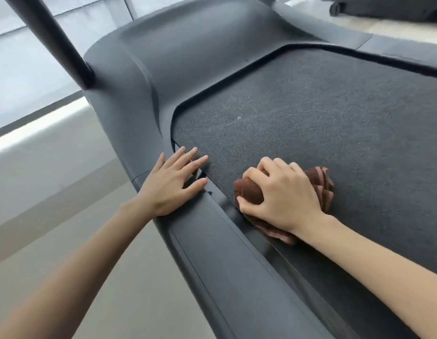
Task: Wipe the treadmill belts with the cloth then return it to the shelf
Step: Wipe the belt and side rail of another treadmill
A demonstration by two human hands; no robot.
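Because the wide dark-grey textured treadmill belt [322, 123] is being worked only at its near left corner, the big risk is patchy coverage. Short strokes would prob. leave the far and right parts untouched, incl. the small pale speck [239, 117] up near the front. Belt might also roll if pushed hard lengthwise, so the stroke travels w/ it, not across it.

Next, the smooth dark-grey moulded plastic motor cover [188, 50] wraps the belt's front; its lip overhangs a dark slot where fabric could snag. Same w/ the dark-grey plastic side rail [212, 253] along the belt's left edge, narrow gap btw. the two.

Left hand [169, 184] lies flat on that rail, fingers straight and spread, holding nothing, tips reaching to the belt's edge. If the belt shifts, those tips could get pinched.

Right hand [281, 192] has fingers curled round the bunched brown folded cloth [321, 184], pressing it on the belt just beside the rail. Loose layers fan out on the far side & under the wrist, so a fold could drag into the gap or slip the grip.

Shelf isn't in view, so can't judge the return.
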